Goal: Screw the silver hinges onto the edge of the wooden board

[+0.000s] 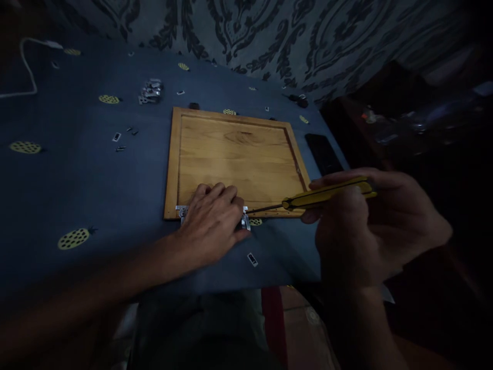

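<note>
A framed wooden panel (234, 154), like a small cabinet door, lies on the blue cloth. My left hand (213, 221) presses down on its near edge, fingers curled over the frame and thumb on the near side. Shiny metal fittings that look like hinges stick out on both sides of this hand: a left fitting (182, 211) and a right fitting (245, 222); what lies under the palm is hidden. In my right hand (358, 221) is a yellow-handled screwdriver (327, 194), held nearly level. Its thin shaft points left, with the tip at the right fitting.
Several metal hinges (151, 91) are piled at the back left, with loose screws (120, 148) nearer. A dark phone (323, 153) lies right of the panel, keys (298, 100) behind it. A white cable (26, 67) runs at far left. A patterned wall (246, 36) closes the back.
</note>
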Tool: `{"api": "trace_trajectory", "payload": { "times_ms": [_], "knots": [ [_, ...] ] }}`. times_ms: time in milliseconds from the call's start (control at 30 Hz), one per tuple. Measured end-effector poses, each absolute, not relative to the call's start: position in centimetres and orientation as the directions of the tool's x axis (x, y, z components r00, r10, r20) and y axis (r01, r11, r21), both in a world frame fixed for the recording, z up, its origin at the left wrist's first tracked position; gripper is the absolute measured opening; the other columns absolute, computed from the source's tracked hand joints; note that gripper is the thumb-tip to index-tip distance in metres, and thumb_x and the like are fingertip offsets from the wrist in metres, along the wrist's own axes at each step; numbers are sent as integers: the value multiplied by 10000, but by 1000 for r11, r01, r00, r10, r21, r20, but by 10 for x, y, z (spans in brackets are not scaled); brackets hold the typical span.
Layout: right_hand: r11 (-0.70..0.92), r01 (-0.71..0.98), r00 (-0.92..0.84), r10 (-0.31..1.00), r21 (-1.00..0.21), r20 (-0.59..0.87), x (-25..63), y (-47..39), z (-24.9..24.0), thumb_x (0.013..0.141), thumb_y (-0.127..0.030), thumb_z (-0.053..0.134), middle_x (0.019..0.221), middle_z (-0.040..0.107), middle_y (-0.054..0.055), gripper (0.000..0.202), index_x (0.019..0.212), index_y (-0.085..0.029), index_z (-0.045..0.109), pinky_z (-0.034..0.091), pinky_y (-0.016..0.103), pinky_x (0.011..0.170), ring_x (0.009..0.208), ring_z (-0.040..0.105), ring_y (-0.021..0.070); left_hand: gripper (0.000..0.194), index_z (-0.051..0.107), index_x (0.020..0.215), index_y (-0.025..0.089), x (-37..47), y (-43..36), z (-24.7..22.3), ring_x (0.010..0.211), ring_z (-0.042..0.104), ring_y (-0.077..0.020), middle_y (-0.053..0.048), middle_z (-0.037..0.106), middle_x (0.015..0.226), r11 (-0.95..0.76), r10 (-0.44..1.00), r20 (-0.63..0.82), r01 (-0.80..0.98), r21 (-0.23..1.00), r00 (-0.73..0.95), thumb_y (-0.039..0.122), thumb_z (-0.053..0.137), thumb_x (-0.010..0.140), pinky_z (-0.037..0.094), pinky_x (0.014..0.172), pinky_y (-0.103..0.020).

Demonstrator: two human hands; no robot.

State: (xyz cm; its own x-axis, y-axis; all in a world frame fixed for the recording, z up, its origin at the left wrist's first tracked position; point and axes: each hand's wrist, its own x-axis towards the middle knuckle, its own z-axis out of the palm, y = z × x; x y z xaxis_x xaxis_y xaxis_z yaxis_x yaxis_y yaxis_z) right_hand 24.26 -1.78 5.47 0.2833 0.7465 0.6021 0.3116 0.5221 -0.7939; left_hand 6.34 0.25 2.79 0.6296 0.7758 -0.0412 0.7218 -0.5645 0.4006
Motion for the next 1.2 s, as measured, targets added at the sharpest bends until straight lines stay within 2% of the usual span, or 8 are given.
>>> {"api": "trace_trajectory", "payload": {
  "times_ms": [267,533,667,833,933,1067,1200],
  "knots": [
    [500,322,224,785,-804,578,244,-16,52,828,-208,815,808,753,5,53,875,-231,803,510,236,402,465,619,97,321,708,1039,149,64,2,30,1091,581,-299,-83,648,1055,-565,772,-56,725,394,633,451,730,932,414,941,-431],
    [531,289,126,804,-797,581,246,-16,48,851,-157,788,858,752,-11,137,944,-257,793,530,234,451,530,631,92,322,707,1032,157,63,2,26,1066,584,-289,-79,653,1041,-588,772,3,713,382,635,457,740,921,413,920,-415],
    [503,319,74,832,-803,550,247,-20,55,882,-215,770,897,743,-17,160,1007,-311,794,539,264,474,574,630,111,330,710,1034,144,64,2,28,1085,576,-299,-90,653,1059,-566,778,-28,720,401,628,459,718,937,403,937,-424],
    [483,366,-89,869,-795,487,254,-23,67,924,-254,728,954,740,3,236,1138,-331,792,560,315,532,600,650,128,323,706,1063,149,64,2,31,1101,572,-303,-90,647,1059,-556,778,-50,723,411,626,448,716,941,396,941,-423],
    [505,345,-86,857,-791,509,254,-20,66,890,-232,760,928,748,9,188,1050,-319,807,524,308,455,590,640,144,307,704,1041,156,63,2,30,1090,574,-294,-83,645,1052,-562,779,-26,717,411,626,444,723,937,397,936,-415],
    [533,261,15,832,-805,555,249,-17,58,804,-194,838,877,768,2,182,945,-290,772,442,235,357,722,695,178,317,703,1030,154,63,1,26,1095,577,-295,-88,654,1082,-565,785,-12,723,398,620,455,725,933,401,945,-424],
    [464,248,39,872,-850,487,244,-18,59,830,-234,830,855,771,-23,119,903,-268,741,512,237,409,514,634,108,354,702,1054,154,63,1,25,1115,577,-300,-93,661,1108,-573,786,5,725,382,618,484,726,927,405,957,-429]
  ]
}}
